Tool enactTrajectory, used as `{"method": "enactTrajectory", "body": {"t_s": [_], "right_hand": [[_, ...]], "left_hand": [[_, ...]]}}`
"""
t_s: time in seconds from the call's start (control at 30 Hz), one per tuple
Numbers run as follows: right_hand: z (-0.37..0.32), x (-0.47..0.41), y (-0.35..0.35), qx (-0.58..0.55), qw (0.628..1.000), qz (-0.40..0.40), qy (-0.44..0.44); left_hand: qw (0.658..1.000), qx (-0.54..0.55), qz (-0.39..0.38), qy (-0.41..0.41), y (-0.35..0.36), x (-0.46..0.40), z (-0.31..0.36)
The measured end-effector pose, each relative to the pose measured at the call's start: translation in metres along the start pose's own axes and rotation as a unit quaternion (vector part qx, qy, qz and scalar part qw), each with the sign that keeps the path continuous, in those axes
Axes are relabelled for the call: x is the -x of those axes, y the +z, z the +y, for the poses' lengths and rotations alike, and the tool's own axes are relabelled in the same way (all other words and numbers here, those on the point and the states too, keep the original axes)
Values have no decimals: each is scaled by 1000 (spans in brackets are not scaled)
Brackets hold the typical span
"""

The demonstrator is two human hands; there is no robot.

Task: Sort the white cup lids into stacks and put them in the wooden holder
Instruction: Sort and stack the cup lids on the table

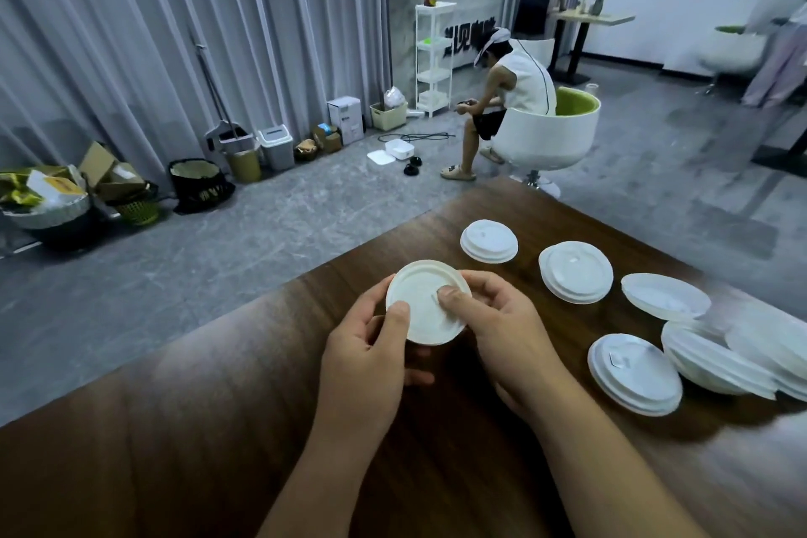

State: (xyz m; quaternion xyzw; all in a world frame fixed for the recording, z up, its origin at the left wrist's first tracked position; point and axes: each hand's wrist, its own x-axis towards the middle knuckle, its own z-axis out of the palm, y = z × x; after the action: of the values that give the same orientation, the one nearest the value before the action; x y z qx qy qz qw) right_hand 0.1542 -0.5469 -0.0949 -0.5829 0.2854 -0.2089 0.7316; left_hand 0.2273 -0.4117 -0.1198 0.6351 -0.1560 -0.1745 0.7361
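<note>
White plastic cup lid [425, 301], round, rimmed, underside facing up: being held above the near edge of the wooden table [218, 428]. Left hand [371, 356] and right hand [493, 328] are both gripping its rim, thumbs pressing on top. Risk: lid is likely flexing or slipping if the thumbs squeeze harder. Smaller lid stack [489, 241] and larger lid stack [575, 272] are lying right of the held lid, with further lids beyond. Wooden holder not showing.
</note>
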Motion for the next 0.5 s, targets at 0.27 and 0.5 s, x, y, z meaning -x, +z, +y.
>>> {"method": "enactTrajectory", "body": {"t_s": [0.27,0.5], "right_hand": [[-3,0,3,-14,999,-24,-36],[-16,-27,-9,308,951,24,-23]], "left_hand": [[1000,2,2,1,-5,-5,-6],[997,50,64,-19,-6,-6,-2]]}}
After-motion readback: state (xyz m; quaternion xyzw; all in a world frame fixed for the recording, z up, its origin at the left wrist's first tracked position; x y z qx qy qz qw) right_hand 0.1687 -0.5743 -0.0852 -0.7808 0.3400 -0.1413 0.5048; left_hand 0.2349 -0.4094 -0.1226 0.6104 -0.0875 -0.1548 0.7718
